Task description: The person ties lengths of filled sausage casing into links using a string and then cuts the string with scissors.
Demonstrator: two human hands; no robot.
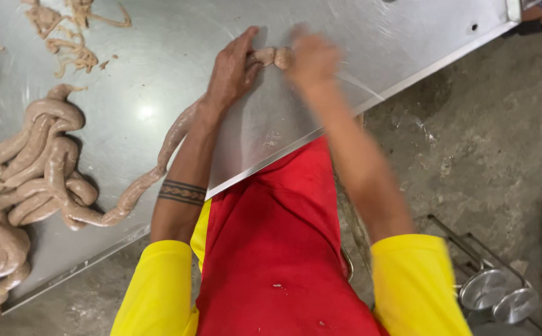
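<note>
A long pale sausage rope was laid across the steel desk, and its far end was gripped between the two hands near the desk's outer edge. The left hand was curled partly closed over the rope, fingers pointed away from the body, with the casing run beneath the palm and back along the forearm. The right hand was blurred by motion (how far it was closed cannot be told), though it was pressed against a short plump link pinched off just between the two hands. From the left wrist the rope was trailed back toward the person and leftward, where it was joined to a coiled heap of filled sausage piled at the left side of the desk. A loose tangle of thin empty casing was left at the far left corner, well apart from the hands. No packages, labels or signs were seen on the desk. On the concrete floor to the right, a wire rack with two round metal lids was seen.
</note>
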